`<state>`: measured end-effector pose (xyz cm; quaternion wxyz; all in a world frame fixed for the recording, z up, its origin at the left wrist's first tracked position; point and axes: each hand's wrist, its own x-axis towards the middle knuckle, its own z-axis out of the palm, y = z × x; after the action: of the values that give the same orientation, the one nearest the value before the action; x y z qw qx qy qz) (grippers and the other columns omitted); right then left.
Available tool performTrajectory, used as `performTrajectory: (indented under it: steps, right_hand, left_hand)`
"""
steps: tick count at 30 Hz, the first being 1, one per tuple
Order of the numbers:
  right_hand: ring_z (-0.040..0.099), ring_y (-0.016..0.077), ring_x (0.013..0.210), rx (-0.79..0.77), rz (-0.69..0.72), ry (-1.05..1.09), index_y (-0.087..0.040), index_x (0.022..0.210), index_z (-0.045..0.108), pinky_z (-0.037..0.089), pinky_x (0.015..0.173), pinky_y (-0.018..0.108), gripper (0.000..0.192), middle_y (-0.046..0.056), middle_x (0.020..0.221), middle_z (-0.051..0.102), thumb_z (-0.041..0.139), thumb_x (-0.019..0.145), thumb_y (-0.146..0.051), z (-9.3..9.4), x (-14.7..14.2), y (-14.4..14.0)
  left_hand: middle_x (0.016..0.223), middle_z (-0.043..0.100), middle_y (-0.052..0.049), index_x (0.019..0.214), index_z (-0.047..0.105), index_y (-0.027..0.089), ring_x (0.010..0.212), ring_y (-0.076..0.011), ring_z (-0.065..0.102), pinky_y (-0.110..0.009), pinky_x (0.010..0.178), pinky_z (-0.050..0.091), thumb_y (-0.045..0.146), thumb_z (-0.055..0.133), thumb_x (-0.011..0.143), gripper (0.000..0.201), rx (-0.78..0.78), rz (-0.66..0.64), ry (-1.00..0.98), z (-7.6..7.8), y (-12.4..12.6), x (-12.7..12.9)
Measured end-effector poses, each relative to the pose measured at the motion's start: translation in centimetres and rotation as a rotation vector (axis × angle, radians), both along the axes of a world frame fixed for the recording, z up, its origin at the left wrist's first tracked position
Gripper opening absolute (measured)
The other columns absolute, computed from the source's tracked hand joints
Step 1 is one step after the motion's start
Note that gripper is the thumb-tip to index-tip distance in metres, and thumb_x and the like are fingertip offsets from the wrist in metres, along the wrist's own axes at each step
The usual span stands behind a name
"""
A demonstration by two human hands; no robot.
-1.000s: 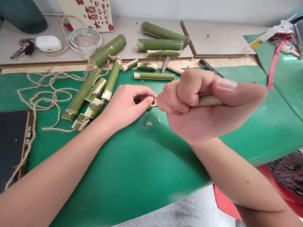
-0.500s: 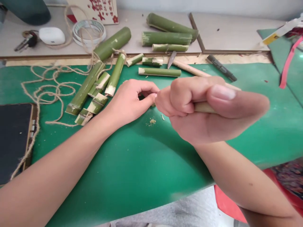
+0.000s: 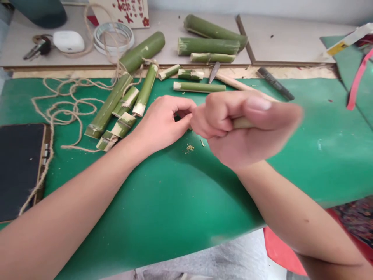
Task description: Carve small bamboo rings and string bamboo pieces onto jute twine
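Observation:
My right hand (image 3: 247, 128) is clenched in a fist around a pale wooden handle (image 3: 241, 123), thumb on top, raised just above the green mat (image 3: 320, 147). My left hand (image 3: 164, 122) rests on the mat with its fingertips pinched on a small piece at the tip of that tool; the piece is almost hidden between the two hands. A few bamboo shavings (image 3: 190, 147) lie on the mat right below the hands.
Cut green bamboo sections (image 3: 122, 109) tied with twine (image 3: 58, 112) lie to the left; more bamboo pieces (image 3: 208, 46) and a knife (image 3: 214, 72) sit behind. A dark tablet (image 3: 17, 167) is at left, keys and a white case (image 3: 68, 41) at back left.
The view has shifted slightly, and my right fist has moved a little left and away with a small blur. My left hand keeps its pinch on the piece.

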<state>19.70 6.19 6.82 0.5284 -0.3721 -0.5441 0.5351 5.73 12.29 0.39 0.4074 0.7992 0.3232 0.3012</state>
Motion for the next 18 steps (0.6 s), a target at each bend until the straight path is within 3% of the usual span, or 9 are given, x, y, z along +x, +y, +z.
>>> performTrajectory:
  steps: [8,14,18]
  right_hand:
    - [0.016,0.0111,0.045,-0.063,-0.060,-0.086,-0.024,0.044,0.020,0.015,0.052,0.036,0.066,-0.005,0.045,0.014,0.066,0.088,-0.044,1.05,-0.77,-0.07]
    - [0.016,0.0141,0.048,-0.034,-0.028,-0.117,-0.026,0.046,0.022,0.017,0.055,0.036,0.057,-0.004,0.047,0.016,0.056,0.091,-0.034,0.83,-0.63,-0.25]
    - [0.017,0.0143,0.048,-0.013,-0.031,-0.146,-0.025,0.045,0.022,0.019,0.055,0.037,0.064,-0.004,0.045,0.016,0.053,0.097,-0.041,1.12,-0.79,-0.33]
  left_hand:
    - [0.065,0.064,0.002,0.078,0.068,0.021,0.077,-0.0190,0.063,-0.029,0.070,0.047,0.032,0.065,0.090,0.016,-0.064,0.026,0.039,0.15,-0.01,-0.03]
    - [0.066,0.064,0.001,0.078,0.068,0.020,0.076,-0.0188,0.063,-0.029,0.068,0.047,0.029,0.064,0.091,0.016,-0.070,0.014,0.046,0.23,-0.12,-0.10]
    - [0.071,0.067,0.000,0.079,0.071,0.020,0.077,-0.0191,0.064,-0.030,0.068,0.048,0.022,0.063,0.089,0.013,-0.077,-0.010,0.025,0.08,-0.13,-0.11]
